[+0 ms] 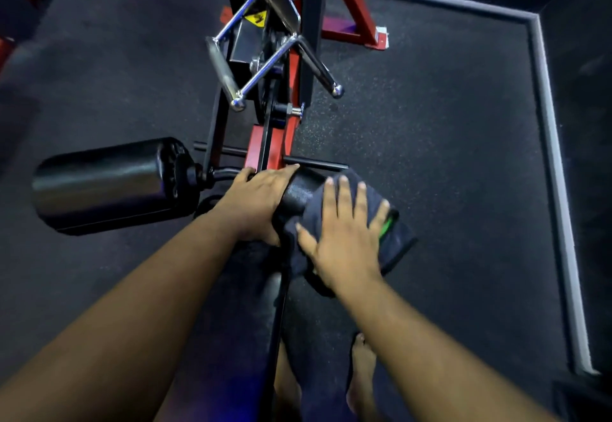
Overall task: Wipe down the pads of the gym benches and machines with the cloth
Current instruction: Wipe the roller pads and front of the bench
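A black roller pad [299, 191] sticks out to the right of the machine's red and black post. My left hand [256, 201] grips its inner end, fingers wrapped over the top. A dark cloth [395, 244] with a green tag is draped over the pad's outer end. My right hand [344, 229] lies flat on the cloth with fingers spread and straight, pressing it onto the pad. A second black roller pad [106, 186] sticks out to the left, bare.
A chrome V-shaped cable handle [261, 63] hangs on a chain above the post. The machine's red frame legs [356, 10] stand behind. A bench edge [278, 322] runs down between my arms. My bare feet [362, 372] stand on dark rubber flooring. A grey wall trim [549, 143] runs along the right.
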The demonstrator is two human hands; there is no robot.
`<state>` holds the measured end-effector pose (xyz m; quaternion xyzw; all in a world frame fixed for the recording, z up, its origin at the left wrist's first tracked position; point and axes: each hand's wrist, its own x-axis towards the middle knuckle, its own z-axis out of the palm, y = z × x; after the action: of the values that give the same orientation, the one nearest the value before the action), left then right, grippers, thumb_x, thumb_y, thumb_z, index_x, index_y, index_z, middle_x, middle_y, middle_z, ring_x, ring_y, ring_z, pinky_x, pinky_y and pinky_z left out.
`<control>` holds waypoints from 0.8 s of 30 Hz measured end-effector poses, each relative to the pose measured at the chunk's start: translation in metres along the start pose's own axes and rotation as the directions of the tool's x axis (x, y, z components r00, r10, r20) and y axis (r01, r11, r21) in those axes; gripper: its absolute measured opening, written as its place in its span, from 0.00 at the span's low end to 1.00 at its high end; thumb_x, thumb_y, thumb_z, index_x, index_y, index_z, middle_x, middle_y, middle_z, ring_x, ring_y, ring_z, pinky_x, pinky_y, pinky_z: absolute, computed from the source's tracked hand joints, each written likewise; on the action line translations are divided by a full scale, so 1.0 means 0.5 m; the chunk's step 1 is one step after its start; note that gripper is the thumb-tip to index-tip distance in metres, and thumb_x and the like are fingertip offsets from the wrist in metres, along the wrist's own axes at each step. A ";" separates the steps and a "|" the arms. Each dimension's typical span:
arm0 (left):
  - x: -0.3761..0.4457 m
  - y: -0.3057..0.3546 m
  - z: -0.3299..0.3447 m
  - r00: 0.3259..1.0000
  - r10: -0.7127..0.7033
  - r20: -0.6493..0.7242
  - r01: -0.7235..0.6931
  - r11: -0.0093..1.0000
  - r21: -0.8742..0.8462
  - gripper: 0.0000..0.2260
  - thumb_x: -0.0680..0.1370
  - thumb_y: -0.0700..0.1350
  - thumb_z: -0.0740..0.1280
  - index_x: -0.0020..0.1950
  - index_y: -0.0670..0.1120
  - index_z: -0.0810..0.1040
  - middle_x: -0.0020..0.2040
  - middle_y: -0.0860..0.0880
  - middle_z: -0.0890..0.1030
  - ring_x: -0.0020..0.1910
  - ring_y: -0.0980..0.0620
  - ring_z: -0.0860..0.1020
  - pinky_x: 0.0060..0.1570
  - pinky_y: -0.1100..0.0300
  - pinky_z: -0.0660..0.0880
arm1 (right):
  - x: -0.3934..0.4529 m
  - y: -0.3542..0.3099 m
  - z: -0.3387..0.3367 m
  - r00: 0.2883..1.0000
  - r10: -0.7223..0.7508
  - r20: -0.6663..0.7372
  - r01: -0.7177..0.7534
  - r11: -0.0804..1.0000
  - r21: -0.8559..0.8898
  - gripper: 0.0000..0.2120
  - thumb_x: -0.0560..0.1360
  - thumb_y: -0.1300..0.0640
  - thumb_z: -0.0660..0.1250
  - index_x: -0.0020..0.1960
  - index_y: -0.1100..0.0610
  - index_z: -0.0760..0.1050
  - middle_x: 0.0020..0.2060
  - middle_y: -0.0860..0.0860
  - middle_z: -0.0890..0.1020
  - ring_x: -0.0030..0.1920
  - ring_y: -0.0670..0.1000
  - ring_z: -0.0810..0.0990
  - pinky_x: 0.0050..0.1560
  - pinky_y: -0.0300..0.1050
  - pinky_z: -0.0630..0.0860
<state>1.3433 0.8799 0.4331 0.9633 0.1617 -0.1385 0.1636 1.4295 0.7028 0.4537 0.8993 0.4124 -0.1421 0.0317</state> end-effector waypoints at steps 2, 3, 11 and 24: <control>-0.003 -0.002 0.006 0.999 -0.008 -0.040 0.007 1.000 -0.024 0.63 0.56 0.60 0.79 0.83 0.48 0.49 0.79 0.51 0.63 0.78 0.52 0.61 0.76 0.42 0.53 | -0.046 0.004 0.030 0.998 -0.020 -0.054 0.019 1.000 -0.017 0.46 0.73 0.29 0.49 0.83 0.54 0.50 0.82 0.55 0.55 0.81 0.63 0.51 0.74 0.76 0.45; -0.006 -0.001 0.010 0.998 -0.006 -0.056 0.004 1.000 -0.023 0.62 0.56 0.59 0.79 0.83 0.48 0.49 0.79 0.51 0.63 0.78 0.52 0.61 0.76 0.42 0.53 | -0.041 0.002 0.034 0.999 -0.014 -0.045 0.014 1.000 -0.001 0.46 0.72 0.29 0.49 0.83 0.53 0.51 0.82 0.54 0.56 0.81 0.62 0.52 0.74 0.76 0.45; 0.005 -0.013 0.024 1.000 -0.007 -0.021 0.008 0.999 0.048 0.56 0.62 0.63 0.78 0.83 0.50 0.52 0.80 0.52 0.61 0.79 0.51 0.58 0.76 0.44 0.51 | 0.143 -0.035 -0.041 0.995 -0.093 0.030 0.089 0.989 0.119 0.44 0.76 0.27 0.46 0.83 0.55 0.52 0.79 0.55 0.63 0.79 0.58 0.59 0.75 0.73 0.50; 0.006 -0.004 0.015 0.999 -0.024 0.031 0.020 0.991 0.130 0.53 0.63 0.68 0.75 0.81 0.49 0.57 0.78 0.50 0.63 0.78 0.51 0.58 0.77 0.45 0.49 | 0.166 -0.049 -0.038 0.997 -0.061 0.056 0.048 0.979 0.199 0.36 0.77 0.26 0.48 0.79 0.43 0.59 0.74 0.50 0.70 0.70 0.61 0.70 0.66 0.64 0.68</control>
<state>1.3436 0.8799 0.4249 0.9677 0.1603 -0.1663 0.1015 1.4669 0.7833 0.4499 0.8815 0.4195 -0.2112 -0.0489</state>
